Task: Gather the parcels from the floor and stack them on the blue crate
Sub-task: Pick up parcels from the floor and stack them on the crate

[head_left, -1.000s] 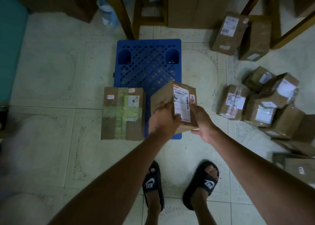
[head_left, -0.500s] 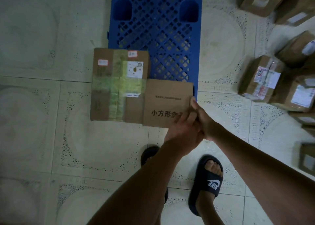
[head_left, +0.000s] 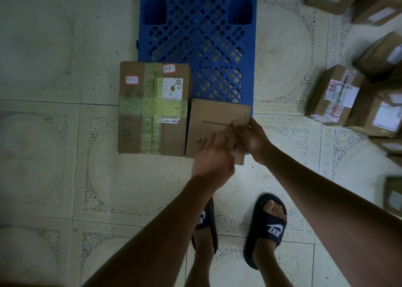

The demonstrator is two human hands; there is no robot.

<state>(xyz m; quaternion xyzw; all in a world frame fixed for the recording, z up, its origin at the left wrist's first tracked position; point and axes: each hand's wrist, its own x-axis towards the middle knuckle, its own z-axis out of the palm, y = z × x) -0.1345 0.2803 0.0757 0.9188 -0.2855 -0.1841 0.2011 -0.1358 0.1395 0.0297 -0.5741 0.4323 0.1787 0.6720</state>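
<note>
A second ago I held the small parcel (head_left: 214, 126) tilted above the blue crate (head_left: 196, 41); now it lies flat beside the taped parcel (head_left: 152, 108); my left hand (head_left: 212, 156) has drawn back.

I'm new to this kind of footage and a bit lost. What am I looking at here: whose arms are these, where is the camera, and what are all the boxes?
There is no machine: a person wears a camera on the head, looking down at their own arms and sandalled feet. On the tiled floor lies a blue crate. Two parcels sit at its near edge: a taped box and, touching its right side, a plain box. The right hand is at the plain box's right edge; the left hand is blurred above the box, so its grip is unclear. More parcels wait on the floor to the right.
</note>
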